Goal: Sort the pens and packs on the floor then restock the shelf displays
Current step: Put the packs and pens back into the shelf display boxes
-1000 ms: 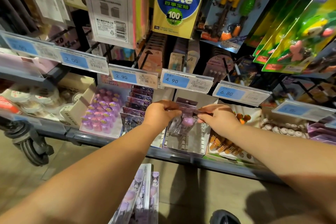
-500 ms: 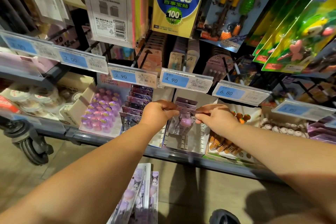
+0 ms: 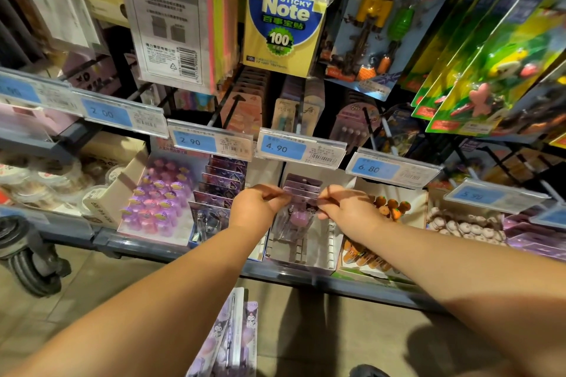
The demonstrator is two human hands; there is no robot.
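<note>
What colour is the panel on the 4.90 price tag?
Light blue, on the clear plastic 4.90 price tag; head view.

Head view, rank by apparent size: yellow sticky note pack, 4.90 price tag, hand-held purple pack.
1. yellow sticky note pack
2, tied. 4.90 price tag and purple pack: look alike; pack partly covered, so not ranked.

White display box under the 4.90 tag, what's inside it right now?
A few purple packs stand at the back of the white display box; the left hand and right hand pinch the front pack. Front slots hold nothing visible. The rear packs' contents are covered.
</note>
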